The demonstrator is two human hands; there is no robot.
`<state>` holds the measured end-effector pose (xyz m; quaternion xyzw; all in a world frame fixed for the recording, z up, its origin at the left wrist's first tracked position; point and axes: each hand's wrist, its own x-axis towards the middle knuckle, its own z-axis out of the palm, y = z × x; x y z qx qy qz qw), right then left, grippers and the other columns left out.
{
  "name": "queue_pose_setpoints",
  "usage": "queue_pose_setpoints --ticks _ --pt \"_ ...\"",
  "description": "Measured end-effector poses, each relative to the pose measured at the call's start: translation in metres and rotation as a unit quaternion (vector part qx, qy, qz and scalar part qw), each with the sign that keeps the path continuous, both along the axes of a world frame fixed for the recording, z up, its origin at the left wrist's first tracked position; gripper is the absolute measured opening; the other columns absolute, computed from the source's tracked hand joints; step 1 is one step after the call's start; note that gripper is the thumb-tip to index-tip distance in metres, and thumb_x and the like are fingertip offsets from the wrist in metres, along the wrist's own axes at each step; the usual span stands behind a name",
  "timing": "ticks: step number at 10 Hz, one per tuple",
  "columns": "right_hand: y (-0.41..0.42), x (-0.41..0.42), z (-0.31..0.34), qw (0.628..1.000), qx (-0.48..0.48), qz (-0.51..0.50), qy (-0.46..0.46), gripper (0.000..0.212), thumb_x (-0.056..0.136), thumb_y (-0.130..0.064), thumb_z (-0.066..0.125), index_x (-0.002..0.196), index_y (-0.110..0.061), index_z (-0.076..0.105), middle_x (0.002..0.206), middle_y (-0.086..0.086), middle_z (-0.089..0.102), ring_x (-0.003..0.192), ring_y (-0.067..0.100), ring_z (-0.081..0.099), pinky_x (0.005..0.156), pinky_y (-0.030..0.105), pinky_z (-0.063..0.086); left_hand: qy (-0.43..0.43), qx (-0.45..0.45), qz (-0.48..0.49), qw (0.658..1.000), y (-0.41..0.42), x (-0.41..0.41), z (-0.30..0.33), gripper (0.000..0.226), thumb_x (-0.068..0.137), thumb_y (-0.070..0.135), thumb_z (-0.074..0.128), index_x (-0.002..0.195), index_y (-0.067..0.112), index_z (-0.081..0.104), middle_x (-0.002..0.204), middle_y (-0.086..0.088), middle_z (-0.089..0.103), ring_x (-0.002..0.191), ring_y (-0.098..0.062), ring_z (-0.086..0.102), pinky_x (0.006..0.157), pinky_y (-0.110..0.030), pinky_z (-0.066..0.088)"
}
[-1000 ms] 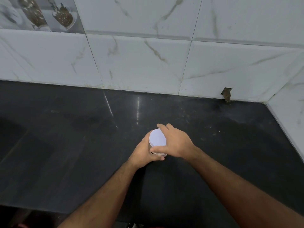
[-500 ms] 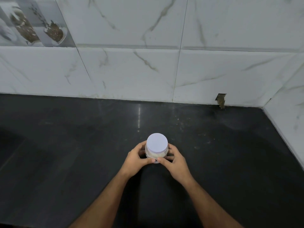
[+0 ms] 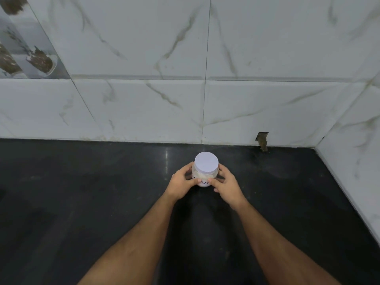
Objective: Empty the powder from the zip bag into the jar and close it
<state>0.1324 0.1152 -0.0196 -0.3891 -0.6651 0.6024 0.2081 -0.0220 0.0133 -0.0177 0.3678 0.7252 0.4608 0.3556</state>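
A black countertop (image 3: 82,202) spreads out on every side of the grip, and beyond the hands it meets a white marble-veined tiled wall (image 3: 144,110), which turns a corner off to the right. Between the two hands, upright on the counter, stands the jar (image 3: 203,177), clear-walled with pale powder showing through and some dark writing on its near face. A flat white lid (image 3: 206,162) sits on top, so the closing step looks done or close to it. The left hand (image 3: 182,182) and right hand (image 3: 227,185) cup the jar from opposite sides, fingers wrapped on its body, thumbs meeting at the near face. Its long axis runs vertical, straight up out of the grip; neither hand is nearer. No zip bag is in view. Letting go needs only both hands parting sideways, leaving the jar standing
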Motion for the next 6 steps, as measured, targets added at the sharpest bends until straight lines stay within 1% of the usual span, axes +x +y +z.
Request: queue_pose_setpoints --ticks 1,2,3,4,5,6 --pt "0.019 -0.010 -0.005 1.000 -0.002 0.005 -0.009 0.064 0.089 -0.003 0.069 0.145 -0.021 0.043 0.136 0.000 0.058 0.122 0.019 0.058 0.097 0.038 0.053 0.016 -0.016 0.000 1.000 0.014 -0.006 -0.001 0.054 0.085 0.014 0.073 0.127 0.044 0.056 0.121 0.016 0.068 0.117 -0.005 0.061 0.107 -0.040 0.047" --pt "0.029 -0.018 -0.009 1.000 -0.003 0.010 -0.028 0.066 0.090 -0.005 0.068 0.147 -0.022 0.041 0.142 -0.002 0.054 0.127 0.018 0.054 0.104 0.046 0.049 0.020 -0.032 0.000 0.999 0.023 -0.009 0.000 0.056 0.089 0.012 0.068 0.130 0.046 0.051 0.120 0.018 0.064 0.118 -0.010 0.059 0.104 -0.045 0.049" --pt "0.034 -0.021 -0.013 0.999 0.011 0.016 -0.033 0.066 0.091 -0.006 0.067 0.149 -0.023 0.041 0.143 -0.002 0.054 0.128 0.018 0.053 0.105 0.046 0.049 0.014 -0.041 0.005 0.999 0.025 -0.010 -0.003 0.060 0.092 0.010 0.065 0.144 0.033 0.045 0.123 0.016 0.059 0.120 -0.009 0.054 0.106 -0.047 0.047" --pt "0.034 -0.019 -0.012 0.998 0.032 0.030 -0.048 0.065 0.092 -0.005 0.064 0.150 -0.022 0.040 0.144 -0.002 0.055 0.127 0.016 0.055 0.103 0.040 0.049 0.011 -0.049 0.001 0.999 0.020 -0.008 -0.002 0.064 0.093 0.008 0.064 0.148 0.030 0.040 0.135 0.008 0.058 0.120 -0.009 0.053 0.108 -0.045 0.046" --pt "0.027 -0.013 -0.016 0.991 0.090 0.029 -0.095 0.064 0.091 -0.013 0.066 0.149 -0.022 0.041 0.146 -0.002 0.053 0.133 0.018 0.050 0.110 0.035 0.042 0.027 -0.064 -0.008 0.998 0.010 -0.005 -0.008 0.069 0.093 0.011 0.065 0.152 0.028 0.035 0.146 0.004 0.053 0.130 -0.015 0.053 0.110 -0.031 0.041" --pt "0.013 0.001 -0.015 0.939 0.234 0.033 -0.249 0.067 0.094 -0.041 0.060 0.153 -0.020 0.034 0.157 0.001 0.038 0.145 0.021 0.033 0.117 0.040 0.033 0.141 -0.095 -0.005 0.985 -0.006 -0.004 -0.012 0.072 0.092 0.026 0.067 0.154 0.024 0.030 0.152 0.005 0.045 0.139 -0.018 0.046 0.113 -0.030 0.035"
